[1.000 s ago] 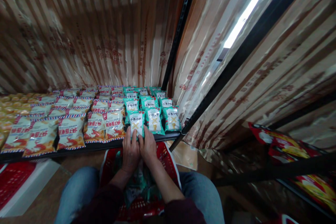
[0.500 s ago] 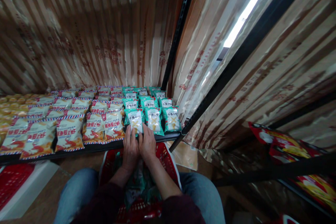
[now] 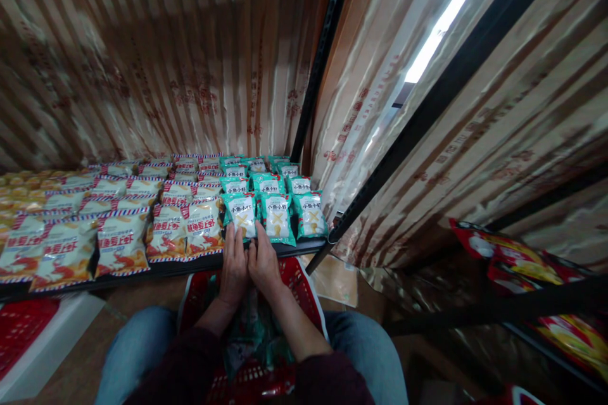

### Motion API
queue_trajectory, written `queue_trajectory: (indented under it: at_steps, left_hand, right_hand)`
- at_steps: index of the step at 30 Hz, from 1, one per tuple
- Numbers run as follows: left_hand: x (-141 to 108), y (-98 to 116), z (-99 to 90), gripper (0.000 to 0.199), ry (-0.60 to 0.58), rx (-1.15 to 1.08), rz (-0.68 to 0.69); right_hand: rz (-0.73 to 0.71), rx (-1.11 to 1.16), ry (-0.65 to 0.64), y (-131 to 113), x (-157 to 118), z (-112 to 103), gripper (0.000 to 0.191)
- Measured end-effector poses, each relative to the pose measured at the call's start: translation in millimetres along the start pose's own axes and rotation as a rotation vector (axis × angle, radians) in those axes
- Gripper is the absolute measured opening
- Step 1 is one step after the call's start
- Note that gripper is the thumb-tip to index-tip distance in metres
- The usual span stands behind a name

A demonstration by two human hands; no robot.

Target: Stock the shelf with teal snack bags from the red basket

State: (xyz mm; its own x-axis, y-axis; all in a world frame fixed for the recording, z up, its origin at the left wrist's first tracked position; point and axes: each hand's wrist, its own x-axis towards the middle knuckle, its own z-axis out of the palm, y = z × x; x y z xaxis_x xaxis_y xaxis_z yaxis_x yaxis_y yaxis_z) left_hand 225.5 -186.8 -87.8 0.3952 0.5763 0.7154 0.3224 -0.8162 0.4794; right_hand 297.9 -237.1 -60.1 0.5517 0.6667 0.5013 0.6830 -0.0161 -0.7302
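Observation:
At the shelf's front edge, a teal-and-white snack bag [image 3: 242, 211] stands upright at the left end of the front row of teal bags. My left hand [image 3: 235, 262] has its fingers on the bag's lower left side. On the lower right side of the same bag is my right hand [image 3: 264, 261], so both hands grip it between them. Some fingertips are hidden behind the bag. Right beside it stand another teal bag [image 3: 277, 215] and a third one [image 3: 311, 212]. Below my forearms, a red basket [image 3: 308, 294] sits between my knees with more teal bags [image 3: 251, 335] in it.
Red-and-white snack bags [image 3: 122, 242] line the dark shelf [image 3: 190, 266] to the left. A black metal post [image 3: 408, 133] rises at the shelf's right end. Patterned curtain sheeting [image 3: 190, 50] hangs behind. Red and yellow packets [image 3: 527, 259] lie at the right; a white-edged crate [image 3: 57, 342] is lower left.
The snack bag between my hands sits slightly further left and higher, more level with its neighbours. My hands have shifted a little with it, and the view has moved slightly.

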Motion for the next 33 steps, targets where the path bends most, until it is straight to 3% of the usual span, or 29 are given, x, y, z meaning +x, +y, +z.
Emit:
queue_trajectory:
  at_steps: [6,14,20,33]
  left_hand:
    - [1.9,5.3,-1.8,0.046,-0.019,0.09,0.023]
    - [4.5,11.2,-4.2,0.048,-0.033,0.142,0.034]
    - [7.9,19.6,-7.5,0.052,-0.045,0.158,0.051]
    - [11.5,25.3,-2.5,0.056,-0.016,0.225,0.07]
  right_hand:
    - [-0.032,-0.04,-0.037,7.7,-2.4,-1.9,0.055]
    - [-0.182,-0.184,0.03,2.3,-7.9,-17.0,0.05]
    - [-0.08,-0.395,0.172,8.9,-10.2,-39.0,0.044]
    - [-0.098,-0.538,0.084,26.4,2.1,-42.8,0.046]
